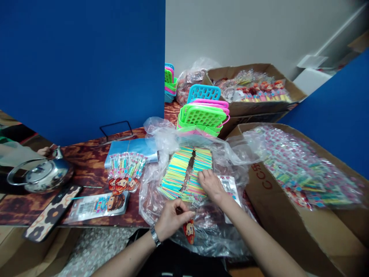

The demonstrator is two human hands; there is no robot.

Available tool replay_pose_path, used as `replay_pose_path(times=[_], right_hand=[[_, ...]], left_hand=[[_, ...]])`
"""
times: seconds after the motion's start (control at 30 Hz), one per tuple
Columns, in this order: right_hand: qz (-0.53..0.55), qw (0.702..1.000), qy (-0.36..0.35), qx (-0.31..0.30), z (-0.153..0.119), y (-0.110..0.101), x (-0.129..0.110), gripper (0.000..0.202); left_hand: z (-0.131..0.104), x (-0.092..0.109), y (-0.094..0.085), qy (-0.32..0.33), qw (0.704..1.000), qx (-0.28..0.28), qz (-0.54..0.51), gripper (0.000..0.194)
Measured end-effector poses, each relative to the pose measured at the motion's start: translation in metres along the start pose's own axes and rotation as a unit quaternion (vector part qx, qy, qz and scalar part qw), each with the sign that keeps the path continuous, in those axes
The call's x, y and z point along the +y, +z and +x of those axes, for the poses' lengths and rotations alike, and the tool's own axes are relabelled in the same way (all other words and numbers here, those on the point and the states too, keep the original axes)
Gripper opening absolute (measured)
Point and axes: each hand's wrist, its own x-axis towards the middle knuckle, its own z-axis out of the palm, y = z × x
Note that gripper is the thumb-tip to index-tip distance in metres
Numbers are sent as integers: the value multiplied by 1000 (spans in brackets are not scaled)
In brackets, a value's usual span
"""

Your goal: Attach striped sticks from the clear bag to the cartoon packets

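Two rows of thin yellow, blue and pink sticks (176, 169) lie on a crumpled clear plastic bag (150, 184) in the middle of the table. My right hand (210, 184) rests with its fingertips on the lower right of the sticks; whether it grips any is hidden. Nearer to me, my left hand (174, 218), with a metal watch at the wrist, is pinched at the top of a small packet with a red-haired cartoon figure (189, 232). Left of the sticks, several filled packets (123, 173) are fanned out over a blue plastic sheet (144, 147).
Stacked green, pink and blue baskets (204, 115) stand behind the sticks. Cardboard boxes of packets (259, 177) are at the right and back right. On the left are a metal kettle (43, 175), a flower-patterned case (52, 213), flat printed bags (99, 206) and another person's hand (44, 151).
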Motion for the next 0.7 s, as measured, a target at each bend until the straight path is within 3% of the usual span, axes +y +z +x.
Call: replay_pose_path(times=[0.4, 0.57, 0.63, 0.7], right_hand=[[75, 997, 5, -1, 7, 5, 11, 14], [148, 988, 39, 1, 6, -5, 19, 14], [219, 974, 53, 5, 3, -13, 19, 16], [392, 917, 66, 21, -1, -22, 16, 21]], left_hand=[[1, 4, -1, -2, 1000, 9, -29, 28], [3, 7, 0, -6, 999, 13, -35, 30], [4, 8, 0, -3, 999, 22, -25, 29], [5, 9, -1, 5, 999, 33, -10, 28]])
